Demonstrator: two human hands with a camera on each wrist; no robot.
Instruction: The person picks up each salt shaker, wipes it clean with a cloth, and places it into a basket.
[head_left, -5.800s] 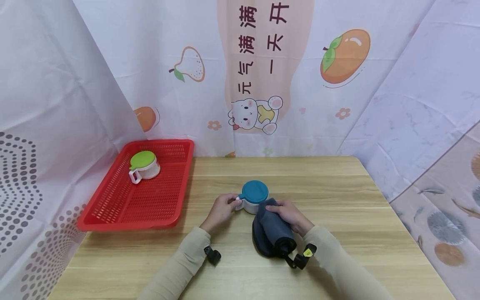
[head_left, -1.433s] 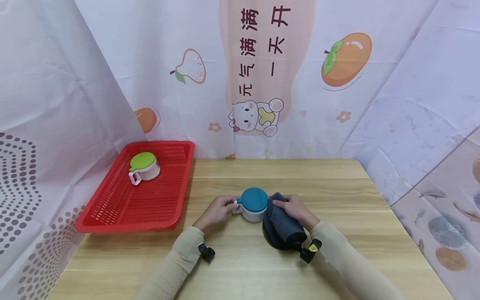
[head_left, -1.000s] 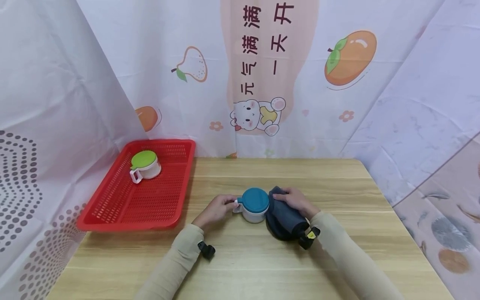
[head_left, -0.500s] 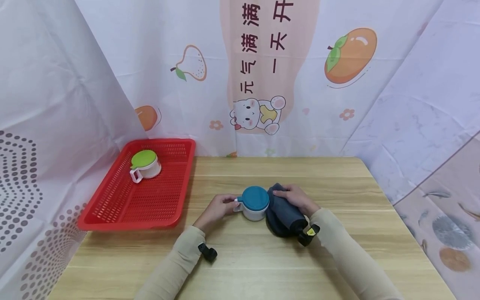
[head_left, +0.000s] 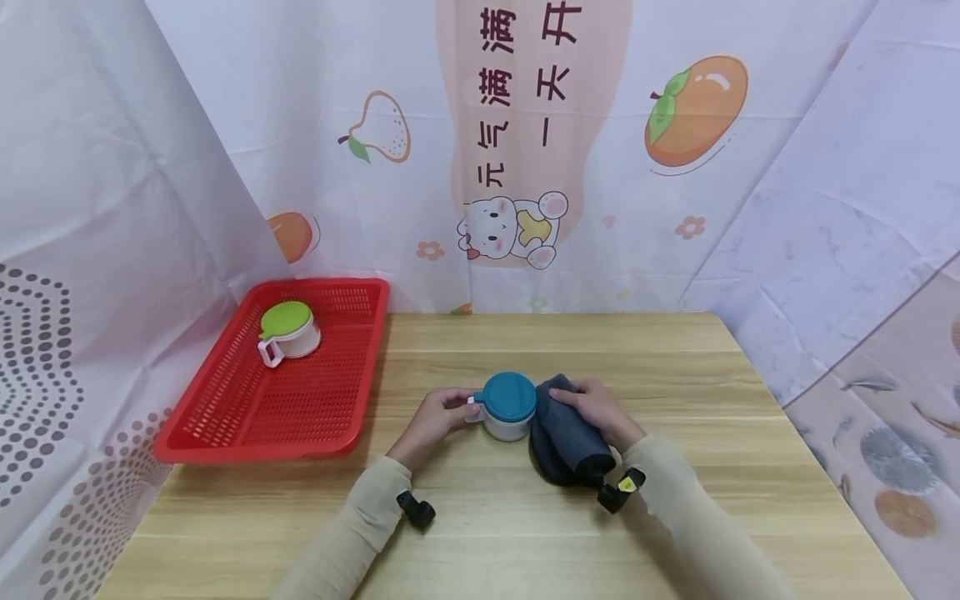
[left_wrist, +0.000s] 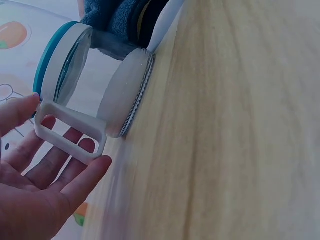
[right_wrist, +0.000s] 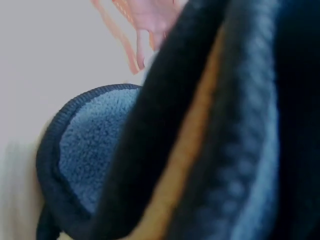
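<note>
A seasoning jar (head_left: 509, 400) with a blue lid, clear body and white handle stands upright near the middle of the table. My left hand (head_left: 435, 421) pinches its handle (left_wrist: 70, 150), thumb on the lid side and fingers below, as the left wrist view shows. Against the jar's right side lies a folded dark blue-grey cloth (head_left: 568, 435). My right hand (head_left: 602, 412) grips that cloth, thumb on top. Close up in the right wrist view, the plush cloth (right_wrist: 92, 150) with its dark stitched edge hides most of the right hand's fingers.
A red plastic basket (head_left: 367, 367) stands at the table's back left. Inside it sits a similar jar (head_left: 296, 340) with a green lid. Behind the wooden table (head_left: 465, 550) hangs a printed curtain (head_left: 405, 208).
Over the last seconds the cloth and right hand shifted right around the jar's side, with small back-and-forth shifts lately. The jar moved slightly nearer. The left hand kept its hold on the handle.
</note>
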